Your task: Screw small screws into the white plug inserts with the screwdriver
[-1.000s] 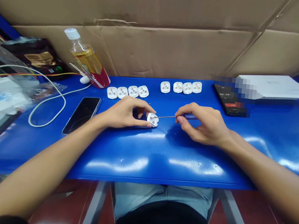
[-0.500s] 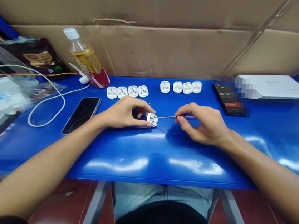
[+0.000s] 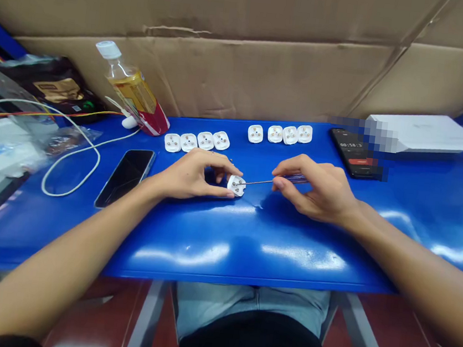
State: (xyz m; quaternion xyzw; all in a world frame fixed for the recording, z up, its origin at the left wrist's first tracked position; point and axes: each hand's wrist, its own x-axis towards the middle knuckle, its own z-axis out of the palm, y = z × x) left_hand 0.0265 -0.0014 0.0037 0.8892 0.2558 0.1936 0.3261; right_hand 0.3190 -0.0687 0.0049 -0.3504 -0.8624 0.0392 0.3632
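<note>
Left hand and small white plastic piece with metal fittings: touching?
Touching. Head view shows left hand pinching white plastic piece between thumb and finger.

On my feed, the right hand point(image 3: 319, 189) hides part of the screwdriver point(image 3: 259, 183); whether its tip touches the white piece point(image 3: 237, 190), I can't tell. 1 phone point(image 3: 347, 145) is partly pixelated; the frame cuts off 2 forearms point(image 3: 93, 247).

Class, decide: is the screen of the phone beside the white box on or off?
On: the phone shows pale digits and a red bar, though part is pixelated.
</note>
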